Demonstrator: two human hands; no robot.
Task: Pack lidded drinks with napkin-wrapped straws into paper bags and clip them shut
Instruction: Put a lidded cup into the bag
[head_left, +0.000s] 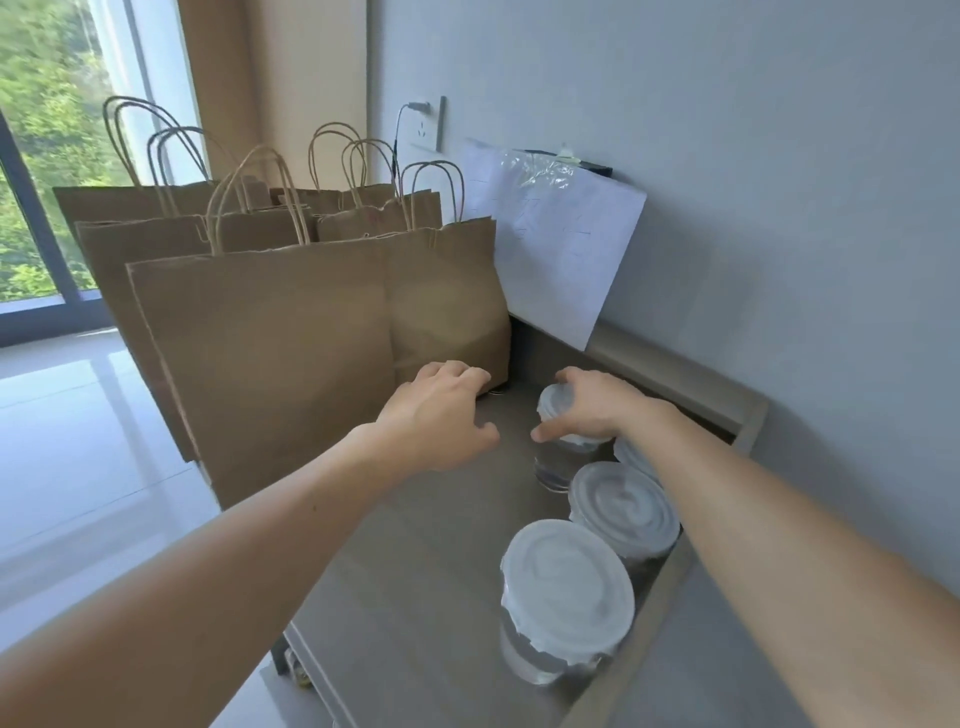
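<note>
Head view, looking down along both bare forearms onto a grey shelf-like tray (415, 582) with a raised rim, set against a pale wall. My right hand (597, 410) grips the farthest lidded drink (555, 470) from above, with the thumb on the near-left side of its white lid and the fingers curled over the far side. The cup is upright on the tray surface, clear-walled, with a darker band low in it. Behind that arm a second lid (635, 456) shows only as an edge. Two more lidded cups stand closer to me along the right rim, one in the middle (623, 512) and the nearest (566, 587), both upright. My left hand (441, 413) is loosely spread, palm down, with its fingertips at the lower right corner of the front paper bag (291, 353). I cannot tell whether they touch the paper. Something small and dark (497, 393) lies just past those fingertips, too small to identify. More brown twisted-handle bags (156, 239) stand packed behind the front one, all upright. The only writing in view is a set of faint strokes on the white sheet (561, 260) fixed to the wall, and it is unreadable. Crinkled clear plastic (540, 169) hangs over the sheet's top. A wall socket (428, 124) has a plug in it.
</note>
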